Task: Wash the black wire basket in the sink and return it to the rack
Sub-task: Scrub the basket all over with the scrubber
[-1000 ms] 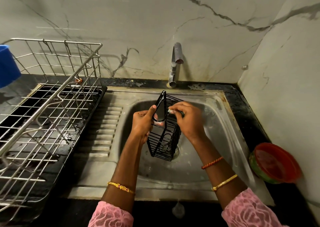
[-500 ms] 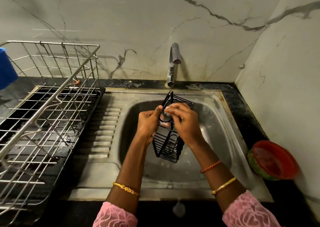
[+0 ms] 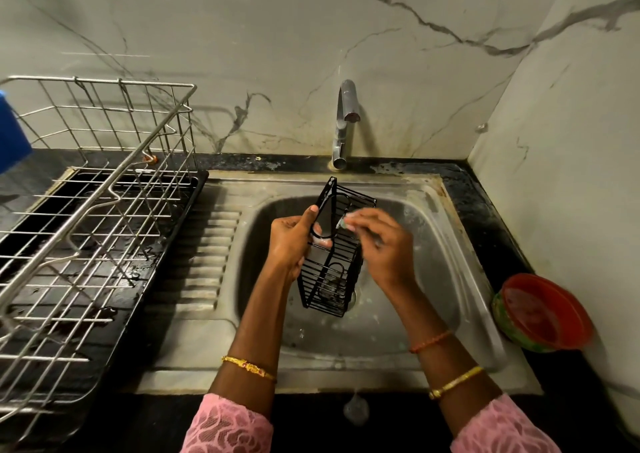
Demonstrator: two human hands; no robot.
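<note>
My left hand [image 3: 291, 241] grips the black wire basket [image 3: 332, 255] over the sink [image 3: 450, 245]; my right hand [image 3: 384, 245] pinches something small and pale, too blurred to name. No writing is readable.

Basket [image 3: 332, 265]: thin black-coated wire, matt. Sink [image 3: 460, 255]: dull, stained steel. Rack [image 3: 104, 189]: shiny bare metal wire. Tap [image 3: 344, 120]: polished metal. Wall [image 3: 277, 37]: smooth veined marble.
</note>
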